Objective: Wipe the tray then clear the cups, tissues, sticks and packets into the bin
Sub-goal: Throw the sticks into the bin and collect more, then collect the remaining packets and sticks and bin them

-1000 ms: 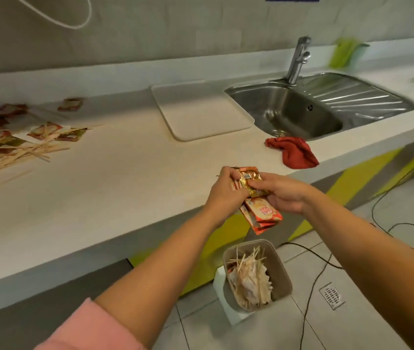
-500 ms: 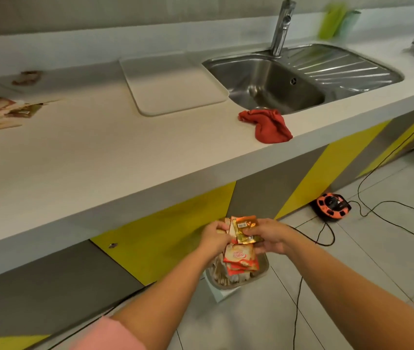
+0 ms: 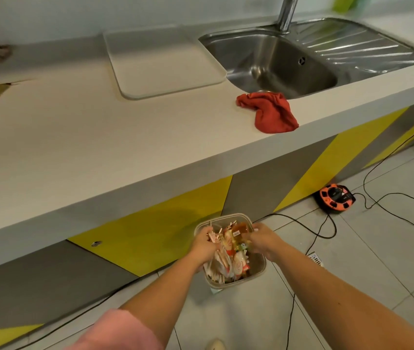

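Counter (image 3: pixel 99 147) up top, tray (image 3: pixel 160 64) sits beside the sink (image 3: pixel 276 61). Down at the bin (image 3: pixel 228 215), left hand (image 3: pixel 204 245) and right hand (image 3: pixel 264 242) both pinch the packets (image 3: pixel 233 236) right over it. Bin's heaped though, so they might slide off onto the floor (image 3: pixel 352 261).

single head view | faces forward-down | bin (image 3: pixel 259 261) near, below | counter (image 3: pixel 99 147) beyond

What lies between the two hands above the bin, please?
In the head view, a bunch of orange and yellow packets lies between the left hand and the right hand, above the bin.
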